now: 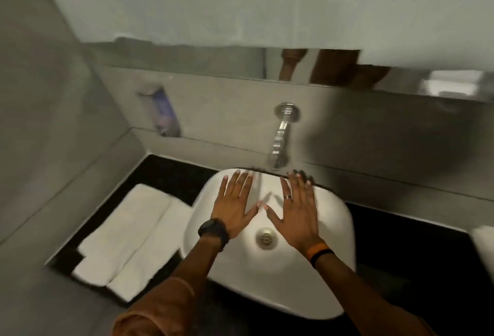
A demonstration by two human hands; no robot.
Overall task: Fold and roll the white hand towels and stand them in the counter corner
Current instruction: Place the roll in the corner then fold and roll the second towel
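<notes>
Two white hand towels lie flat side by side on the black counter, left of the basin and close to the left wall. My left hand and my right hand are spread flat, palms down, over the white basin, thumbs nearly touching. Both hands hold nothing and are well apart from the towels. A dark watch sits on my left wrist, and orange and black bands on my right.
A chrome tap juts from the grey wall above the basin. A small bottle hangs in a wall holder at the back left. A mirror runs above. Something white shows at the right edge.
</notes>
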